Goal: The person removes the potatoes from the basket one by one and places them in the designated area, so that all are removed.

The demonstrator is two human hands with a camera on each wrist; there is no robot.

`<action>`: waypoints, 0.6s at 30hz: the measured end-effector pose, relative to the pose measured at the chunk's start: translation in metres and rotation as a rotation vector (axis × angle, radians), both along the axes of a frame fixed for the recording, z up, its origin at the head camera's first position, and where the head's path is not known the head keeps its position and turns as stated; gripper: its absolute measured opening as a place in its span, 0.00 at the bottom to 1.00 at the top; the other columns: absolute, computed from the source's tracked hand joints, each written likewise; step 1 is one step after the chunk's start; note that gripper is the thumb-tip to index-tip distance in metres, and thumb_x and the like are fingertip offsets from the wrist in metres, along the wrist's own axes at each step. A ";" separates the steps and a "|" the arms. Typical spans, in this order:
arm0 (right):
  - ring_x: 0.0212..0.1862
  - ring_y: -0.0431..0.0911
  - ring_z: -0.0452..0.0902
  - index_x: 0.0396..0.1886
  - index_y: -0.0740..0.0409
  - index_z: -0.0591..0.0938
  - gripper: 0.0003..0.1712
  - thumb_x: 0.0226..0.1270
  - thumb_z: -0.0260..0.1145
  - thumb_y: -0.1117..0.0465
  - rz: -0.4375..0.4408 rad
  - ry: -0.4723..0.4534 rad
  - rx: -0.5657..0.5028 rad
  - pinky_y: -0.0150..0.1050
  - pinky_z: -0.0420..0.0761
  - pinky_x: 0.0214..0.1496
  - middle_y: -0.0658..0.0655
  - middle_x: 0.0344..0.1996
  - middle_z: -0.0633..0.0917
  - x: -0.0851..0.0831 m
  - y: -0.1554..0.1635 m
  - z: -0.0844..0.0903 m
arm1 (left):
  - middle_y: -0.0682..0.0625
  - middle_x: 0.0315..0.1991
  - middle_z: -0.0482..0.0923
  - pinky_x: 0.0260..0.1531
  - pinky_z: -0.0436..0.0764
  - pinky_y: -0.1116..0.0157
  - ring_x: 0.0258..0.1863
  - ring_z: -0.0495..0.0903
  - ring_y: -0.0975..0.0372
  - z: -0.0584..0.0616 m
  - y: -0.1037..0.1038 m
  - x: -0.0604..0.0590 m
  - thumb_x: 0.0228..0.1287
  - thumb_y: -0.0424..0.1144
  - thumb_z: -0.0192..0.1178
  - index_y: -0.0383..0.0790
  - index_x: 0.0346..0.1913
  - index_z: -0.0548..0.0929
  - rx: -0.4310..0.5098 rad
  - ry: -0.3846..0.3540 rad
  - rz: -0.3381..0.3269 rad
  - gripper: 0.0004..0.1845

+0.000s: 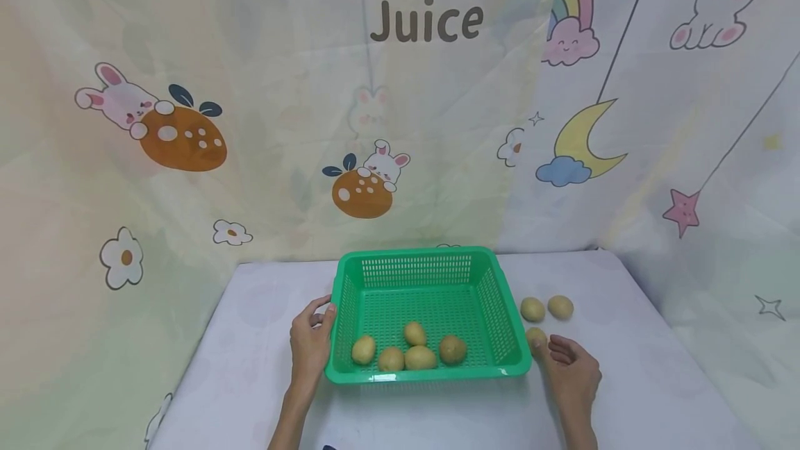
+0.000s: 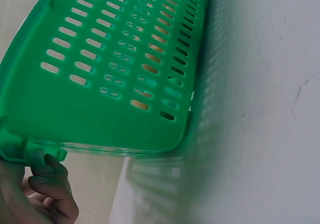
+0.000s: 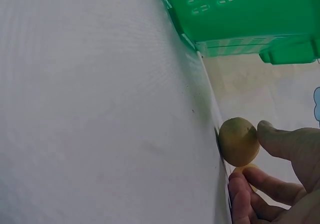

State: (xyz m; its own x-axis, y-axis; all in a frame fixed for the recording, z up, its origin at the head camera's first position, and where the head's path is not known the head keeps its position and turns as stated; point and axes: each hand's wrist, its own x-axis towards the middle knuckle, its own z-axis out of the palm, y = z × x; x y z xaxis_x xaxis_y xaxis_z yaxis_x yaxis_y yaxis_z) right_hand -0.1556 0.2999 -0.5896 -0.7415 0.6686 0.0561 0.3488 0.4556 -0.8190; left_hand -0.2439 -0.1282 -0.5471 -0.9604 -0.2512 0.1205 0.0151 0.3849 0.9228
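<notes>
Tan potato (image 1: 534, 336) met by the thumb, not enclosed

It lies just left of the right hand (image 1: 571, 375), apparently resting on the bench (image 1: 437, 419). The thumb touches it while the other fingers curl loosely beside it, leaving the grasp partly open. Pressure from one side only could roll it away, its form being so rounded. Carried too low, it might knock the basket wall. It looks nearly round: no end points clearly anywhere, and with part covered, I cannot tell a long axis.

Just beyond the right hand, two more potatoes (image 1: 532, 309) could be nudged by those fingers. Between the hands stands the green basket (image 1: 437, 376), longer from left hand to right, with five potatoes (image 1: 420, 357) in its near part. The left hand (image 1: 310, 342) grips its left rim; a tug there could shift it.
</notes>
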 end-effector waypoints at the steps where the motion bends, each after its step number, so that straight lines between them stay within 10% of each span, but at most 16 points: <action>1: 0.54 0.65 0.90 0.62 0.67 0.85 0.25 0.77 0.74 0.53 0.002 -0.004 -0.003 0.25 0.81 0.40 0.73 0.55 0.90 -0.001 0.000 -0.001 | 0.41 0.31 0.90 0.28 0.82 0.69 0.24 0.88 0.61 0.000 0.000 0.000 0.84 0.41 0.61 0.38 0.67 0.86 0.000 0.002 0.000 0.17; 5: 0.53 0.65 0.91 0.62 0.67 0.84 0.24 0.78 0.73 0.54 0.017 -0.005 -0.002 0.25 0.81 0.40 0.73 0.55 0.90 -0.003 0.002 -0.003 | 0.41 0.31 0.90 0.27 0.82 0.69 0.24 0.88 0.61 0.001 -0.001 0.001 0.84 0.41 0.61 0.37 0.67 0.85 0.004 0.007 -0.008 0.18; 12: 0.63 0.66 0.85 0.69 0.65 0.81 0.34 0.64 0.80 0.63 0.086 -0.017 0.035 0.62 0.83 0.65 0.72 0.63 0.86 -0.003 0.002 0.007 | 0.40 0.32 0.90 0.27 0.82 0.68 0.24 0.88 0.61 0.001 -0.001 0.000 0.84 0.41 0.61 0.38 0.67 0.85 0.016 0.003 -0.015 0.18; 18: 0.68 0.68 0.79 0.71 0.65 0.79 0.43 0.55 0.85 0.65 0.165 -0.060 0.057 0.65 0.78 0.72 0.72 0.68 0.83 -0.003 0.004 0.015 | 0.40 0.32 0.90 0.28 0.82 0.69 0.24 0.88 0.61 0.001 -0.001 0.000 0.84 0.41 0.61 0.38 0.67 0.86 0.008 0.003 -0.008 0.17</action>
State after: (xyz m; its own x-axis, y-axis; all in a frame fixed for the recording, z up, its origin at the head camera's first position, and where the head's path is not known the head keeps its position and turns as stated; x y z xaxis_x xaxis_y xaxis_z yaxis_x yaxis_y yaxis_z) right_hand -0.1586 0.3040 -0.5747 -0.8442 0.5344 0.0426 0.3131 0.5560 -0.7700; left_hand -0.2436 -0.1287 -0.5462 -0.9620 -0.2447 0.1215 0.0211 0.3769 0.9260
